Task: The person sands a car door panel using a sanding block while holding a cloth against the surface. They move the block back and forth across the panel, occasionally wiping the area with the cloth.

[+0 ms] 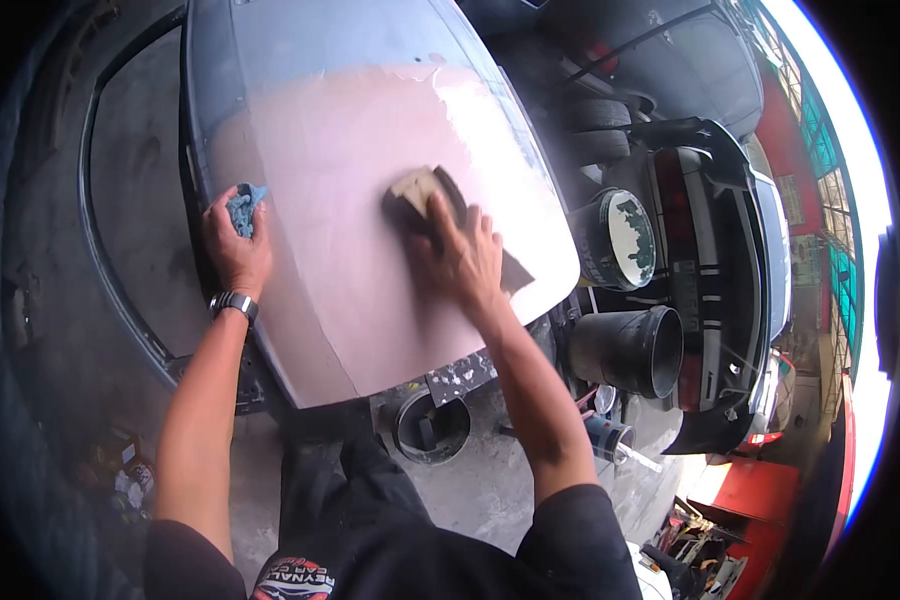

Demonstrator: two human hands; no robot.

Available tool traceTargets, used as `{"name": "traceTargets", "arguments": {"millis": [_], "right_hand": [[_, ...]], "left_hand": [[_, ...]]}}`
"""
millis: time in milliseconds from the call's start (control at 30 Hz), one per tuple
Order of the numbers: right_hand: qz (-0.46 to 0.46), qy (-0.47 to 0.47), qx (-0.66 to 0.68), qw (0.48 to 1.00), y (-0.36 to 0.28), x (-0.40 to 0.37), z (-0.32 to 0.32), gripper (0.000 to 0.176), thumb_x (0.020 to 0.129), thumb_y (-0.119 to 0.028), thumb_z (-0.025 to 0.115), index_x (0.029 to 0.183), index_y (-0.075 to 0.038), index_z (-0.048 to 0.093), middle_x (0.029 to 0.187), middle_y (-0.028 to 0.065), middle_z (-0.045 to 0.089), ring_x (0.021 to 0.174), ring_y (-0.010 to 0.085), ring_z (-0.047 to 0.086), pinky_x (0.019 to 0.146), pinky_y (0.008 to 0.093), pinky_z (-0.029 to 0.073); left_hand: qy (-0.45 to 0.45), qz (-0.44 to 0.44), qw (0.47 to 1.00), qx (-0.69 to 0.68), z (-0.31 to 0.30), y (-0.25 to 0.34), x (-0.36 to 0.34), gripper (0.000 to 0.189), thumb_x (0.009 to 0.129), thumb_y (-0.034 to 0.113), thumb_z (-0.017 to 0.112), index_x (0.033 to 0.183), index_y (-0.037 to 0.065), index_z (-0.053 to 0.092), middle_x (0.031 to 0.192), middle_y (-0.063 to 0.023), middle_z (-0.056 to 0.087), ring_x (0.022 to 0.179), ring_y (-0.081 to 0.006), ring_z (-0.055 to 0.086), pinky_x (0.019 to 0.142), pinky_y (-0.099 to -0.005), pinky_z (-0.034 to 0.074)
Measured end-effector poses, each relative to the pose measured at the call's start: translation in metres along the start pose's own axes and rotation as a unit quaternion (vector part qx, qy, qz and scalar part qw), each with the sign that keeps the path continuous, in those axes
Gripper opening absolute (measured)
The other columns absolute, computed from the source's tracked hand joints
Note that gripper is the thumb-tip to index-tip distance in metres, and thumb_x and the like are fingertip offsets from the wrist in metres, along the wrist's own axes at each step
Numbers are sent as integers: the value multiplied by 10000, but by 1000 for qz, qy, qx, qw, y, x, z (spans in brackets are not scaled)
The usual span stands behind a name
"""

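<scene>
A car door panel lies in front of me, grey-blue at its far end and covered with smooth pinkish filler over its near part. My right hand presses a tan sanding block against the filler, right of the panel's middle. Dark sandpaper wraps the block, and a flap of it sticks out beyond the hand. At the panel's left edge, my left hand is closed around a crumpled blue cloth. A watch sits on that wrist.
Beyond the panel's right edge stand a paint-smeared bucket and a tipped dark bucket. Another black bucket is on the floor below the near edge. Car bumpers and tires crowd the right; a window frame lies left.
</scene>
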State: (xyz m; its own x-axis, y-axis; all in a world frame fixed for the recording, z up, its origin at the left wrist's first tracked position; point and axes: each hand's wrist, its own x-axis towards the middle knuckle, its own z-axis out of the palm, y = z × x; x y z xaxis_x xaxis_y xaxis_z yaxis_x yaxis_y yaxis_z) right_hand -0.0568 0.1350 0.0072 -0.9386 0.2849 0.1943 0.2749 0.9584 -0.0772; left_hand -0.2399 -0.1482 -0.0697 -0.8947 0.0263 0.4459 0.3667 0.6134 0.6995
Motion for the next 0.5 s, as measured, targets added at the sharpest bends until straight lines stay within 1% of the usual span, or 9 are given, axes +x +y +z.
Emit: {"name": "traceTargets", "arguments": {"millis": [33,67,100,167,233,300,333,400,500], "right_hand": [[24,8,-8,1000,12,40,9,719,980,-462,767,1618,-234,526,1264,219,581,1116,414,606,862,569,510],[48,16,2,999,20,73,12,595,1039,-438,719,1580,-250,560,1260,248,596,1135,440,618,895,571,514],[85,19,0,996,23,99,17,594,1050,-463,705,1586,-264,544,1284,258,595,1166,449,618,913,569,523],[76,30,7,997,21,96,22,596,1049,-471,706,1586,-270,542,1292,261,596,1166,451,622,916,567,526],[55,14,31,998,17,58,2,606,1038,-473,722,1584,-273,552,1280,259,599,1141,452,629,915,574,528],[9,33,14,999,17,-19,-2,682,996,-448,772,1613,-271,542,1220,236,594,1052,410,624,848,535,514],[-13,34,-6,999,14,-60,-10,740,974,-488,770,1638,-270,525,1226,201,569,1074,379,604,825,501,486],[-30,32,19,999,7,-122,-30,787,907,-474,835,1623,-301,560,1215,184,571,1033,380,621,814,497,490],[-28,23,17,999,35,-109,-32,765,902,-455,842,1602,-290,582,1215,188,577,1048,386,624,820,506,497]], "left_hand": [[-1,-7,1000,0,2,2,1,443,984,242,803,1356,70,636,1284,-199,677,1218,-410,623,1055,-520,512],[-1,-15,1000,-1,1,3,0,444,984,243,803,1358,72,636,1287,-200,675,1221,-411,621,1057,-521,511],[-3,-24,1000,-2,-1,5,-2,445,985,244,803,1360,74,636,1290,-202,674,1223,-411,620,1059,-522,509],[4,-14,1000,0,0,1,-1,445,985,246,804,1362,80,637,1291,-200,670,1219,-411,619,1057,-520,510],[3,-3,1000,-9,0,-3,-3,446,984,248,805,1363,82,638,1292,-199,668,1216,-411,619,1055,-519,510],[11,-1,1000,-27,5,-7,-4,449,983,250,806,1364,82,638,1293,-199,667,1216,-412,619,1052,-520,511],[10,7,1000,-27,5,-6,0,451,983,253,807,1363,79,637,1292,-199,666,1214,-412,618,1050,-521,511],[3,18,1000,-19,2,-9,-1,456,984,258,809,1363,73,636,1289,-200,664,1209,-412,618,1044,-523,512],[-9,-2,1000,-9,0,-4,-2,454,989,250,805,1362,59,632,1286,-201,662,1216,-410,617,1045,-523,508]]}}
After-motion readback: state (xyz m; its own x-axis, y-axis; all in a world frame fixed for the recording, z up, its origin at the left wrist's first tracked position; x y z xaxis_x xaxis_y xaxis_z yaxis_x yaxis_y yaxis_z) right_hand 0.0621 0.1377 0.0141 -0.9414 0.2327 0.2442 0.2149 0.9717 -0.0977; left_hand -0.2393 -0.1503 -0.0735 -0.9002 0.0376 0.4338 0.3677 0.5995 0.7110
